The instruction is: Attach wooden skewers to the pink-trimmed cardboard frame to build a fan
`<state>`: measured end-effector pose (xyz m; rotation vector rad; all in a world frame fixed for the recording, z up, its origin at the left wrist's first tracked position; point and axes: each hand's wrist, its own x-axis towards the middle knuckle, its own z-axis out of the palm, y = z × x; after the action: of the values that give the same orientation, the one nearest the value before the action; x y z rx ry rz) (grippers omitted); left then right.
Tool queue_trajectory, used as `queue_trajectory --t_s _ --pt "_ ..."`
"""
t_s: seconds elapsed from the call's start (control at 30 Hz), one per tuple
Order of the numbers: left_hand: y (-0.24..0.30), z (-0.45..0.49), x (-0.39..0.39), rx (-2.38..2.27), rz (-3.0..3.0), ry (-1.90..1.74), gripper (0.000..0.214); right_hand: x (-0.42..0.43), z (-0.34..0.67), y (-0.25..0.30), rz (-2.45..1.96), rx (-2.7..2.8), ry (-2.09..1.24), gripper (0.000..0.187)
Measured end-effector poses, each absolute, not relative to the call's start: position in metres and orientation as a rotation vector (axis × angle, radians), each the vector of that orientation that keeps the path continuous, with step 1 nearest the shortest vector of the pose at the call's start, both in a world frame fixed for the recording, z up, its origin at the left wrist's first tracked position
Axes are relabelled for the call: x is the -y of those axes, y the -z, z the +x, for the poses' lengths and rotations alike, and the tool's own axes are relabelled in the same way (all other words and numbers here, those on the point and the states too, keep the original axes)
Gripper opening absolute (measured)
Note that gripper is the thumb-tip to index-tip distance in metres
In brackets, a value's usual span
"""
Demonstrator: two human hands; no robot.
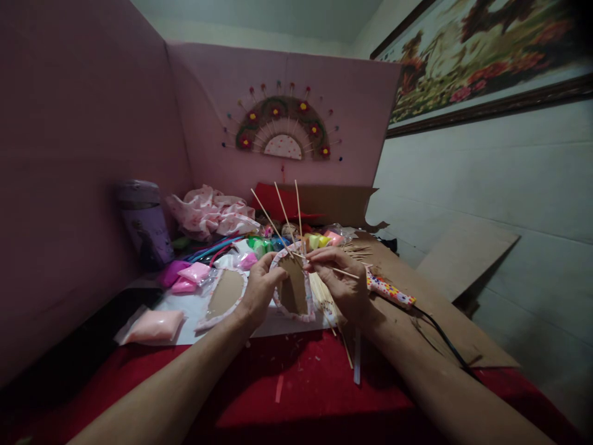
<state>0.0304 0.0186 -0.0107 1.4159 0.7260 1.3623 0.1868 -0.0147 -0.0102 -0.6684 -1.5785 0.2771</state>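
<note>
1. A flat, semicircular piece of brown cardboard with a white-and-pink fabric edging is held upright above the red tablecloth, at the centre of the view.
2. Three thin bamboo skewers are fanned upward from its top edge.
3. The cardboard piece is gripped at its left rim by the left hand, fingers curled closed around it.
4. A fourth thin wooden skewer is pinched between the narrowed fingertips of the right hand, beside the piece's upper right edge.
5. The piece is judged light and fairly stiff, yet easily bent; the skewers look brittle. The rim seems the safest hold.
6. Just left, a second cardboard semicircle lies flat on white paper.
7. Further out, pink clay packets, a polka-dot handled tool and a purple tumbler are seen.
8. A finished decorated fan is mounted on the pink backboard.
</note>
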Motion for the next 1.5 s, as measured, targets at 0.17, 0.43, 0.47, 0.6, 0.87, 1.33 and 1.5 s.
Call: queue_trajectory --t_s 0.17,0.43,0.47,0.6,0.87,1.33,1.5 --pt "0.0109 0.0304 -0.0193 -0.74 1.43 -1.354 0.018 0.0159 0.1856 0.0088 -0.644 1.549 -0.336 0.009" --pt "0.0109 0.0306 -0.0197 -0.729 1.414 -1.347 0.019 0.0143 0.1853 0.0116 -0.638 1.541 -0.315 0.009" --pt "0.0107 0.0307 -0.0197 -0.725 1.418 -1.346 0.018 0.0148 0.1848 0.0113 -0.635 1.535 -0.302 0.009" --pt "0.0102 0.0307 -0.0195 -0.722 1.429 -1.339 0.019 0.0172 0.1831 0.0096 -0.624 1.52 -0.256 0.011" --pt "0.0114 0.03 -0.0189 -0.733 1.432 -1.326 0.02 0.0155 0.1844 0.0083 -0.668 1.549 -0.214 0.011" --pt "0.0126 0.03 -0.0194 -0.752 1.434 -1.345 0.02 0.0155 0.1865 0.0092 -0.653 1.539 -0.364 0.011" --pt "0.0118 0.0301 -0.0195 -0.751 1.433 -1.347 0.02 0.0163 0.1855 0.0084 -0.646 1.538 -0.374 0.011"
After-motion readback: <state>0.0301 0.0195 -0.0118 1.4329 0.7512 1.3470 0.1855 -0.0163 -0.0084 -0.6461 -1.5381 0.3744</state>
